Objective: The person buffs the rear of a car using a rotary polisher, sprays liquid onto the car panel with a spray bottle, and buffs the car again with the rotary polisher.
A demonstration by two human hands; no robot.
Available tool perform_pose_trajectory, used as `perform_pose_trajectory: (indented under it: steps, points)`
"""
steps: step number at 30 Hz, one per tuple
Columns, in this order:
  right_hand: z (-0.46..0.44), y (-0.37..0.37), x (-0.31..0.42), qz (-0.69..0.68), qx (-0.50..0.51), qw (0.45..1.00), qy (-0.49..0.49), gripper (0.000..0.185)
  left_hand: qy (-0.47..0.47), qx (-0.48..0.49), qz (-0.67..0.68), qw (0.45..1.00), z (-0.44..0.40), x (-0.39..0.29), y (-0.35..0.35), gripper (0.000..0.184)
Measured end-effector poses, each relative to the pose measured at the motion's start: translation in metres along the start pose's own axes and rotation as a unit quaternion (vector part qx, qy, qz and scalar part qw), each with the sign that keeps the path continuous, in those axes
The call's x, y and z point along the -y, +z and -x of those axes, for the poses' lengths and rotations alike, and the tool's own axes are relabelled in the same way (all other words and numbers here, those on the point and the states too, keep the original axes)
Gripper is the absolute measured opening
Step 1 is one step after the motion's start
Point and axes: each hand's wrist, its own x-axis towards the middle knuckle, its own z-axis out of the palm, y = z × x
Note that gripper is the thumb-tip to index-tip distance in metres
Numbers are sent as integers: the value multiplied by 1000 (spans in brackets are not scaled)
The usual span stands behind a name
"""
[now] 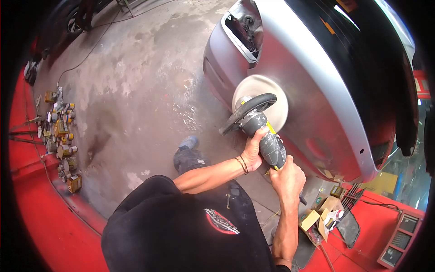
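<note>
A grey and black polisher (273, 149) with a black loop handle (247, 111) is held between my two hands. Its round white pad (277, 103) lies against the silver rear panel of a car (312, 86), and the pad's surface looks smeared as if spinning. My left hand (253, 150) is wrapped around the tool's body behind the head. Farther back, my right hand (288, 176) grips the rear end, where the black cord (302, 198) hangs below. The exact finger position on the far side of the tool is hidden.
Several paint cans (63, 131) stand along the red wall at left. An open cardboard box (312, 222) and other clutter lie at lower right beside a red wall (362, 226). A cable (86, 61) runs over the concrete floor (136, 81). The car's light opening (244, 36) is bare.
</note>
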Motion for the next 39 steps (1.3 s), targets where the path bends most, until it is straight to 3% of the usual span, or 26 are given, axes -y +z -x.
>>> perform_pose_trajectory:
  steps: [10, 14, 21, 24, 27, 29, 32, 33, 37, 39]
  points:
    - [-22, -79, 52, 38, -160, 986, -31, 33, 59, 103, -22, 993, -22, -78, 91, 80]
    - [-32, -81, 75, 21, -150, 988, -22, 32, 81, 99, -43, 991, -28, -101, 88, 77]
    - [-3, -16, 67, -21, -18, 999, 32, 40, -9, 35, -45, 998, 7, -75, 7, 55]
    - [12, -7, 66, -62, 5, 996, 69, 40, -59, -12, -58, 997, 20, -73, 0, 52]
    - [25, -9, 56, -104, -30, 988, 105, 39, -61, 44, -100, 992, 19, -67, 17, 52]
    - [23, -18, 45, -129, -56, 985, 104, 41, -14, 31, -139, 990, 18, -69, 50, 46]
    - [5, -24, 39, -175, -99, 973, 114, 46, 57, 94, -205, 973, -11, -66, 67, 50]
    - [-3, -22, 37, -201, -131, 965, 108, 48, 79, 123, -230, 962, -22, -68, 72, 54]
    - [-14, -24, 31, -357, -81, 916, 164, 51, 111, 160, -308, 931, -24, -70, 123, 60]
    - [-8, -11, 17, -481, -102, 855, 166, 50, 113, 206, -337, 912, -35, -48, 123, 63]
